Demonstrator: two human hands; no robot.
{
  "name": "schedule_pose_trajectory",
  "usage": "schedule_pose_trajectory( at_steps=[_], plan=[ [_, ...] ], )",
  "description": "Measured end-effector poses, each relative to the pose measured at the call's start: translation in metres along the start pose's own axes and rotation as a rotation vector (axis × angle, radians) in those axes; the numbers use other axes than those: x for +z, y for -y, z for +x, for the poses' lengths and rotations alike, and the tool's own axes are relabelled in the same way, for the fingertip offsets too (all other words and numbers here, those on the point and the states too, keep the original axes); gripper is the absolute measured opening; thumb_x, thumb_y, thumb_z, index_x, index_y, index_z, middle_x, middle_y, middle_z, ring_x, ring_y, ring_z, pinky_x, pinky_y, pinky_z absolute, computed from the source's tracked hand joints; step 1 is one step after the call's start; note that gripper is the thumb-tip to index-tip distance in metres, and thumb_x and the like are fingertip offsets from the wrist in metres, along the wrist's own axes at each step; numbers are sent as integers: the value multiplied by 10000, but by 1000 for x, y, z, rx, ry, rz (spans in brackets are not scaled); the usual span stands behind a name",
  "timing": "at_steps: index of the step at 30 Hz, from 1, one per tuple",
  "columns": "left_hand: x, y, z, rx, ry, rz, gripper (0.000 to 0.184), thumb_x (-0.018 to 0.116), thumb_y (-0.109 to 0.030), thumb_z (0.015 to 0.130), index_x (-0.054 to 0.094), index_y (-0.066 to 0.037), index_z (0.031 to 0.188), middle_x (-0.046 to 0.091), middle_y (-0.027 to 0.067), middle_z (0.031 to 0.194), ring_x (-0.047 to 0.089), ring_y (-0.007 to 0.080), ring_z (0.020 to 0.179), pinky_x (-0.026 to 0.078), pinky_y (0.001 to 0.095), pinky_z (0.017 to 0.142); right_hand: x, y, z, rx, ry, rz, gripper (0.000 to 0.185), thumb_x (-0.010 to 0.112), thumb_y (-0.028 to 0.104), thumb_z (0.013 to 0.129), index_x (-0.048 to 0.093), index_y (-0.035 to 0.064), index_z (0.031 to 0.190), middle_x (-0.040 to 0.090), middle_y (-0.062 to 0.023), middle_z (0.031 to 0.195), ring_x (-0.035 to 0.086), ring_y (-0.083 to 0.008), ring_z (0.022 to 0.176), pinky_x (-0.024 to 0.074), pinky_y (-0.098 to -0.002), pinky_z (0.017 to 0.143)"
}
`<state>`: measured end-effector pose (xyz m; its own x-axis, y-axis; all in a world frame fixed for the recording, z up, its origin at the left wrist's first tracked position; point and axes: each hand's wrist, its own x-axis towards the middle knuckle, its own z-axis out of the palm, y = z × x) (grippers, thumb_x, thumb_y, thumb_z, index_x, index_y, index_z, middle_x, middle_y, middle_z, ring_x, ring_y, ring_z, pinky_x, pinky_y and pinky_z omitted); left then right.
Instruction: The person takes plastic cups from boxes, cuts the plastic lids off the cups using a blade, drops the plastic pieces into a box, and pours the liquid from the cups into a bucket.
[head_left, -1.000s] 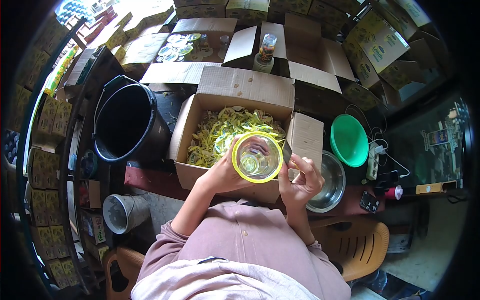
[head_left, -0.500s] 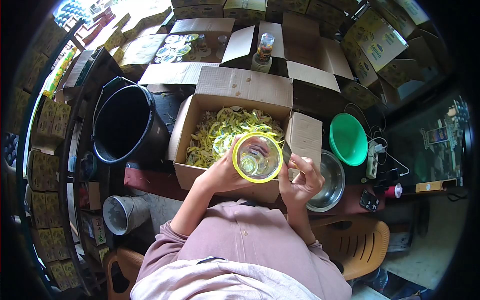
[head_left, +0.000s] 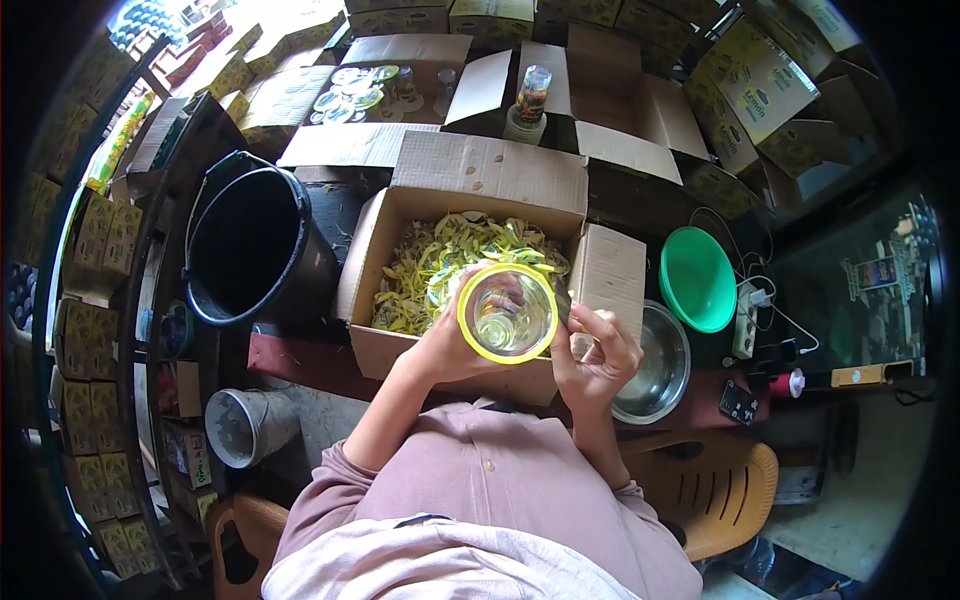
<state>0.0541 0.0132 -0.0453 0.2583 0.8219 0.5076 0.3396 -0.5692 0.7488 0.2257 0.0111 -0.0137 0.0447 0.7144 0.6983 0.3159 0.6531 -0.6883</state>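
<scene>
My left hand (head_left: 447, 343) is closed around the side of a clear plastic jar (head_left: 495, 325) with a bright yellow rim. The jar's round opening faces up toward me. In my right hand (head_left: 600, 358), pinched between thumb and fingers, is a small knife (head_left: 563, 308); its dark blade stands at the right side of the rim, and its handle is hidden by my fingers. Whether the blade touches the rim, I cannot tell. Beneath both hands is an open cardboard box (head_left: 490, 160) holding many curled yellow-green strips (head_left: 420, 265).
A black bucket (head_left: 205, 300) stands left of the box. To the right are a green bowl (head_left: 695, 280), a metal bowl (head_left: 668, 385) and a power strip (head_left: 745, 325) with cables. Behind sit open cartons (head_left: 625, 145) and a bottle (head_left: 533, 92). A grey bucket (head_left: 235, 430) is lower left.
Both hands, with the jar and knife, have shifted slightly left. The grip of each hand looks the same.
</scene>
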Motion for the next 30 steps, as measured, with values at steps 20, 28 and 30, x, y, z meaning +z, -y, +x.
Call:
schedule_pose_trajectory(
  at_steps=[20,28,30],
  plan=[
    [-5,-11,5,-91,145,-377,772,766,-130,582,344,-14,1218,415,123,1142,460,249,1092,377,360,942,0,-5,8,27,40,44,280,669,-70,612,647,47,865,577,-49,625,568,-121,548,441,-226,508],
    [8,-8,6,-69,-96,-406,736,675,-61,668,252,5,1267,362,132,1190,423,226,1130,340,354,960,9,-2,3,8,-115,-53,271,688,-36,641,636,53,892,580,-45,634,572,-114,548,445,-225,501],
    [11,-5,3,-59,-97,-416,741,667,-59,681,239,2,1283,346,137,1226,390,236,1161,306,363,984,9,-2,1,-25,-108,-86,276,689,-36,639,634,53,895,584,-47,638,576,-117,549,450,-227,501]
  ],
)
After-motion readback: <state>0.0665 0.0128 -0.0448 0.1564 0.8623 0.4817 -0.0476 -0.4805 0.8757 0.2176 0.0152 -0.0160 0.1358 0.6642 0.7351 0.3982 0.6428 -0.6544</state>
